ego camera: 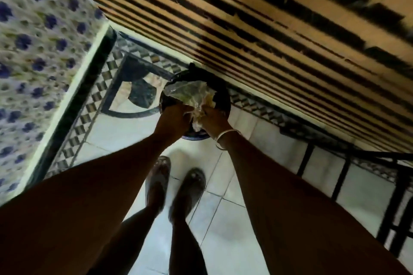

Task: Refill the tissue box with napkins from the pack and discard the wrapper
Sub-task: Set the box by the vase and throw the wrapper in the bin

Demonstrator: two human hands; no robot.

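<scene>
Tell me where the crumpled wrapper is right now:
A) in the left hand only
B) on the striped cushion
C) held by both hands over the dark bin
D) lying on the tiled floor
C: both the left hand and right hand grip the wrapper above the bin.

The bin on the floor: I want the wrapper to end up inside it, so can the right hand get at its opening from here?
Probably yes. The right hand is already over the bin, gripping the crumpled wrapper together with the left hand. Only the wrapper itself lies across the dark opening.
</scene>
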